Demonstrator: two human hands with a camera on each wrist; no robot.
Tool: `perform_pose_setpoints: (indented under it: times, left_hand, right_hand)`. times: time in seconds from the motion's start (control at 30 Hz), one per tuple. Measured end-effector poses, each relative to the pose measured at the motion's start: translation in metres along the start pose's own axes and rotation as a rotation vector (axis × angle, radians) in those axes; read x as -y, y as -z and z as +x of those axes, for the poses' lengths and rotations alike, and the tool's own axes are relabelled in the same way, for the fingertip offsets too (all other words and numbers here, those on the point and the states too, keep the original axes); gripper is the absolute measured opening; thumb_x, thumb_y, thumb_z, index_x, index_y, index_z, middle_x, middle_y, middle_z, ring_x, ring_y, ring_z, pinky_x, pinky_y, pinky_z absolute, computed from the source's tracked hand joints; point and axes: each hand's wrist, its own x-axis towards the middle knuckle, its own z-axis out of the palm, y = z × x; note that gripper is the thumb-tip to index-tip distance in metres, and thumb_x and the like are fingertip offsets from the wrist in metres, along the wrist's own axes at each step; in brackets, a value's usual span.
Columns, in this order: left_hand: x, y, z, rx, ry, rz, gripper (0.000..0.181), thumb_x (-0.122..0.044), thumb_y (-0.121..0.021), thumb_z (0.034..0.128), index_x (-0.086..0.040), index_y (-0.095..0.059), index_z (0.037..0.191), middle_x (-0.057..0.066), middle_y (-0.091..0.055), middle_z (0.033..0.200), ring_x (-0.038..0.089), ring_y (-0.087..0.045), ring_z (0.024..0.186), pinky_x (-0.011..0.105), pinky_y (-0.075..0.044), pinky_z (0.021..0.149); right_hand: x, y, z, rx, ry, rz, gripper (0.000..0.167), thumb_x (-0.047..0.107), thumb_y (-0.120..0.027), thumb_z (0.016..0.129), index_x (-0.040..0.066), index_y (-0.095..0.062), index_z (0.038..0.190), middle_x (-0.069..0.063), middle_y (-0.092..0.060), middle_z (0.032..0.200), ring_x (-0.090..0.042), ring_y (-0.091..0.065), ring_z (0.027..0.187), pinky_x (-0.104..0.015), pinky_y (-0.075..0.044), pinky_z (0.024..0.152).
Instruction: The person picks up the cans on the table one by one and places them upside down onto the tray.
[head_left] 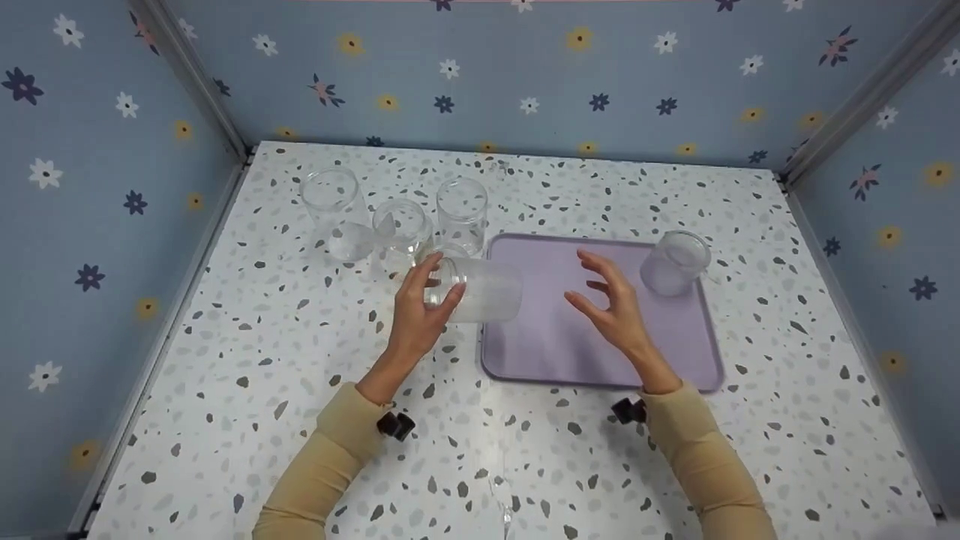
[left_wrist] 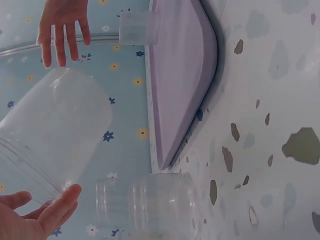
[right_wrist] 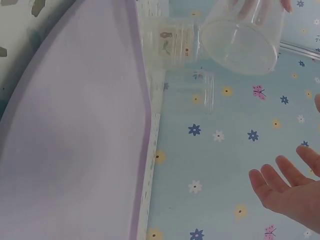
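Observation:
My left hand (head_left: 420, 311) grips a clear jar (head_left: 484, 291) near its mouth end, fingers and thumb on opposite sides. The jar lies sideways in the air, its base pointing right over the tray's left edge; in the left wrist view the held jar (left_wrist: 65, 120) is raised off the table. Over the lilac tray (head_left: 540, 352), my right hand (head_left: 619, 319) holds nothing, its fingers spread and slightly bent, apart from the jar. A smaller clear jar (head_left: 675, 264) stands at the tray's back right corner.
Left of the tray, several clear jars stand close together: a tall jar (head_left: 332, 196), a shorter jar (head_left: 403, 219) and another jar (head_left: 462, 206). One jar (right_wrist: 175, 44) carries a printed label in the right wrist view. Flowered panels (head_left: 525, 75) enclose the speckled table (head_left: 247, 420).

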Motion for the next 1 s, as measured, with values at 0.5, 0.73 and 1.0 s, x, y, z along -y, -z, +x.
perform_pose_setpoints:
  times: [0.5, 0.73, 1.0]
  left_hand:
    - [0.002, -0.018, -0.008, 0.063, 0.007, -0.259, 0.047, -0.01, -0.054, 0.0846, 0.002, -0.042, 0.128, 0.019, -0.047, 0.117, 0.031, -0.053, 0.097, 0.037, -0.051, 0.065]
    - [-0.03, -0.013, -0.013, 0.086, 0.007, -0.292, 0.044, -0.011, -0.049, 0.0869, 0.008, -0.04, 0.126, 0.025, -0.046, 0.115, 0.036, -0.052, 0.097, 0.043, -0.05, 0.065]
    - [-0.028, -0.021, -0.014, 0.102, -0.09, -0.35, 0.043, -0.005, -0.045, 0.0865, 0.015, -0.039, 0.123, 0.032, -0.044, 0.114, 0.042, -0.049, 0.097, 0.044, -0.044, 0.079]
  right_hand:
    - [0.004, -0.019, -0.005, 0.143, -0.015, 0.155, 0.065, -0.012, -0.066, 0.07, -0.014, -0.035, 0.127, -0.027, -0.036, 0.13, -0.031, -0.038, 0.117, -0.052, -0.037, 0.086]
    - [0.003, -0.023, -0.009, 0.191, -0.008, 0.201, 0.073, -0.008, -0.07, 0.069, -0.013, -0.03, 0.13, -0.026, -0.031, 0.133, -0.037, -0.034, 0.119, -0.053, -0.036, 0.087]
    - [0.005, -0.026, -0.012, 0.243, -0.027, 0.232, 0.081, -0.006, -0.071, 0.069, -0.011, -0.023, 0.134, -0.025, -0.024, 0.138, -0.036, -0.032, 0.122, -0.053, -0.035, 0.088]
